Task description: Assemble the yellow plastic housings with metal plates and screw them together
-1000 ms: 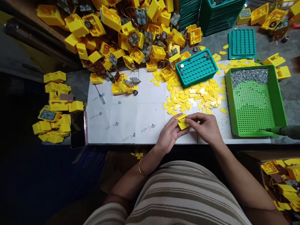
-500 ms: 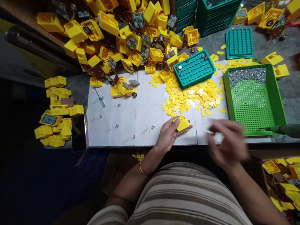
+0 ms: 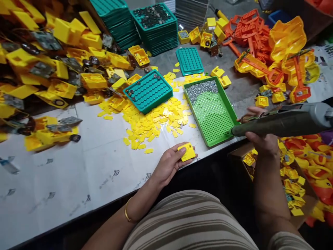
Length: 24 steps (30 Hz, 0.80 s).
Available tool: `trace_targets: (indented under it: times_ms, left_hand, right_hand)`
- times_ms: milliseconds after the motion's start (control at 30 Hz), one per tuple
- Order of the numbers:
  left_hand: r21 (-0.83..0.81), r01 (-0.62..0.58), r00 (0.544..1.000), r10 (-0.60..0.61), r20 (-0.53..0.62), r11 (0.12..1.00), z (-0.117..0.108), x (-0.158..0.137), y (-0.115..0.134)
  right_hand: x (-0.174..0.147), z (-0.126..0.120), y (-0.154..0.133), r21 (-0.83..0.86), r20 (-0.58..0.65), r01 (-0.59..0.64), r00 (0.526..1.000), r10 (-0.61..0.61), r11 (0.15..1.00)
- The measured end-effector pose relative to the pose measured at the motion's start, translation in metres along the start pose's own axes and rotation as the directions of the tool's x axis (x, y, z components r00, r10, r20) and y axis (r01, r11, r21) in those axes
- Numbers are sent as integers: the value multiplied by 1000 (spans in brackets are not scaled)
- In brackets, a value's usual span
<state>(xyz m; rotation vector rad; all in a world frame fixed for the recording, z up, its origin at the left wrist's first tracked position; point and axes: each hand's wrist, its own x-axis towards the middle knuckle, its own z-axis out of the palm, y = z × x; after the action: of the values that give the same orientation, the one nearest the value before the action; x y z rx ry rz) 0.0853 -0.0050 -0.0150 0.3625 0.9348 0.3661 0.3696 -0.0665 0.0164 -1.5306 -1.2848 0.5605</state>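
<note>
My left hand (image 3: pixel 168 164) is closed on a small yellow plastic case (image 3: pixel 187 152), thumb on top and fingers beneath, near the table's front edge. The case has a patch of small holes and a square opening. On the right, my right hand (image 3: pixel 265 143) is wrapped round a dark electric screwdriver (image 3: pixel 283 121), whose tip points left over the corner of a green perforated tray (image 3: pixel 211 141). Small silver screws (image 3: pixel 204 91) are heaped at that tray's far end. Left of it, flat yellow plastic pieces (image 3: pixel 145 126) lie scattered round a teal dimpled tray (image 3: pixel 151 91) holding a few round parts.
Yellow cases with wires and speakers (image 3: pixel 59 69) are piled at the back left. Stacked teal trays (image 3: pixel 156 33) stand behind. Orange and yellow plastic parts (image 3: pixel 260 52) lie at the back right. A cardboard box (image 3: pixel 307 198) of yellow cases sits below the table edge on the right.
My view has swung to the right. My right hand, blurred and off the screwdriver before, now grips it. My left hand still holds the yellow case.
</note>
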Motion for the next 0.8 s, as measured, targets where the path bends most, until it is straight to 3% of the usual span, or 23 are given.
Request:
trace_targets:
  times_ms: [100, 300, 500, 667, 800]
  left_hand:
    - [43, 37, 999, -38, 10, 998, 8, 6, 0]
    - [116, 43, 999, -44, 13, 992, 22, 20, 1]
    - [121, 60, 998, -63, 25, 991, 24, 23, 3]
    - [84, 75, 997, -77, 21, 994, 22, 23, 3]
    - [68, 89, 996, -90, 17, 994, 23, 24, 4]
  right_hand:
    - [18, 5, -1, 116, 36, 101, 994, -106, 988]
    - [44, 48, -14, 407, -152, 197, 977, -146, 892]
    - [63, 93, -12, 305, -338, 258, 929, -149, 917]
    - [71, 106, -13, 242, -292, 181, 951, -106, 953]
    - [74, 111, -9, 224, -302, 189, 946, -116, 956]
